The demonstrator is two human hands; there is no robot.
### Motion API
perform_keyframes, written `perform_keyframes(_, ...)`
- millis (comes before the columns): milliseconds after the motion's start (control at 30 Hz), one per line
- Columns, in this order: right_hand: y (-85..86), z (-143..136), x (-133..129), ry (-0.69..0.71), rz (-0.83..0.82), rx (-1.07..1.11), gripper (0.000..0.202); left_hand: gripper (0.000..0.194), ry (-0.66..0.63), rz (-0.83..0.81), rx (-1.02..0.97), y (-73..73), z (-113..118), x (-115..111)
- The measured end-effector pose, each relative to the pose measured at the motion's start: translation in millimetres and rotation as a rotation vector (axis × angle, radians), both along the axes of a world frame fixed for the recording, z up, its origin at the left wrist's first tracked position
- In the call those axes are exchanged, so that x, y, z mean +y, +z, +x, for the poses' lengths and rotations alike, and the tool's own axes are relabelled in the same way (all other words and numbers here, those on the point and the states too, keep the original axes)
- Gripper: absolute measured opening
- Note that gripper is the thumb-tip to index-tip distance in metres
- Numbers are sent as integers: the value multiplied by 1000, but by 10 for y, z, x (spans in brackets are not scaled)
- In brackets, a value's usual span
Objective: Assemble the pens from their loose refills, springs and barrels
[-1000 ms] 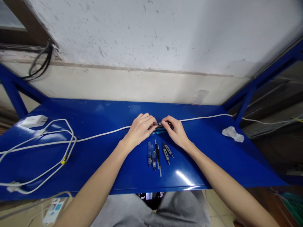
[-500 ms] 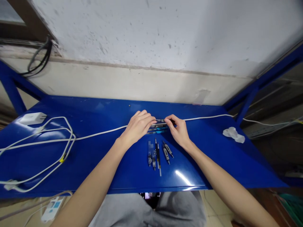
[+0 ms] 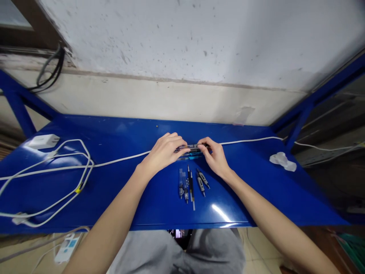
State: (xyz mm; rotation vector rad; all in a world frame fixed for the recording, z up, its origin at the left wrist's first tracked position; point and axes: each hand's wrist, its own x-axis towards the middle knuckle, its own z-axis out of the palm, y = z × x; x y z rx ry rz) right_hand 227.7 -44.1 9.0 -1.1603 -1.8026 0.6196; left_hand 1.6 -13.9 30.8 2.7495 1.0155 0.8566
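A pen (image 3: 191, 146) with a clear barrel and a grey grip lies crosswise between my two hands. Its left end is pinched by the fingers of my left hand (image 3: 167, 150). On the right, my right hand (image 3: 213, 155) closes thumb and forefinger on the grey part. Just below it, several dark and blue pens (image 3: 194, 155) lie side by side on the blue table, partly hidden by my fingers. Nearer to me are clear pen barrels (image 3: 185, 188), thin black refills (image 3: 191, 186) and two grey pen grip sections (image 3: 201, 182).
A white cable (image 3: 122, 160) runs across the table behind the pens and loops at the left beside a white charger (image 3: 44, 141). A crumpled white wrapper (image 3: 283, 161) lies at the right. The wall rises behind the table (image 3: 159, 213).
The pen between my hands shows more of its length now, as my left fingers have shifted slightly. The loose parts keep their places; the view has moved a little.
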Motion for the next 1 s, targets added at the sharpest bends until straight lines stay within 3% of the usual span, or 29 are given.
perform_keyframes(133,-5,-16,-27,18,14,-11,26,25,-20,-37,0,17,-52,-35)
perform_keyframes(400,9,-11,-62,41,2,-262,50,24,-23,183,73,31,-33,-221)
perform_keyframes(600,54,51,-51,73,35,-265,39,21,1,140,91,-5,15,-229)
perform_keyframes(833,102,55,-74,224,135,-608,37,23,-6,152,211,22,-41,-376)
perform_keyframes(1000,96,3,-99,235,166,-685,39,24,-22,131,246,-64,-113,-462)
